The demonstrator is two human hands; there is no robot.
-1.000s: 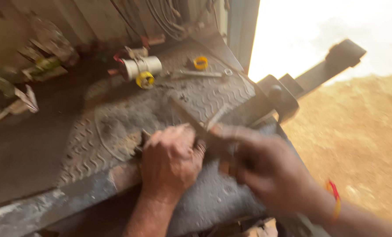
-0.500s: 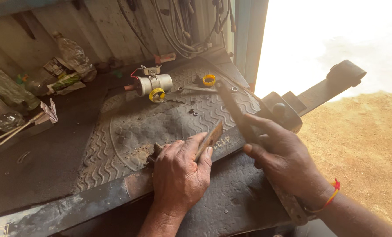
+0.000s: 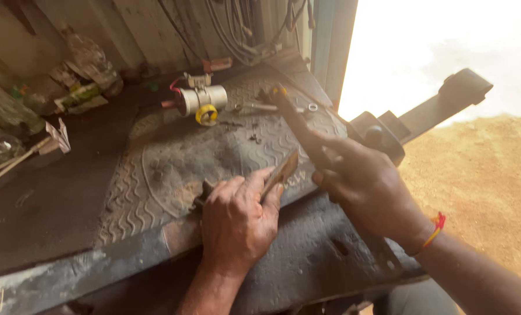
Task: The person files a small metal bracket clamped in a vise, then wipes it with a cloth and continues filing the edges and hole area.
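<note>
Since half a second ago the right hand [image 3: 368,186] has drawn its long dark tool [image 3: 298,125] a little nearer and lifted it, so the tool's far tip now points toward the yellow-ringed white cylinder [image 3: 202,100], while the left hand [image 3: 237,219] has stayed pressed down at the near edge of the counter [image 3: 68,198]. The left hand is clenched on a flat, rusty-brown metal strip [image 3: 281,172] that juts up and right from between thumb and fingers; the right hand is wrapped tight round the tool's handle. To work well here, I judge the strip should be pinned firmly against the mat — and the tool brought down squarely, clear of the left fingertips. The rubber mat [image 3: 173,160] is grey, dusty and ribbed in wavy lines; small bolts [image 3: 253,137] lie on it farther off, and crumpled plastic bottles [image 3: 88,61] at far left.
</note>
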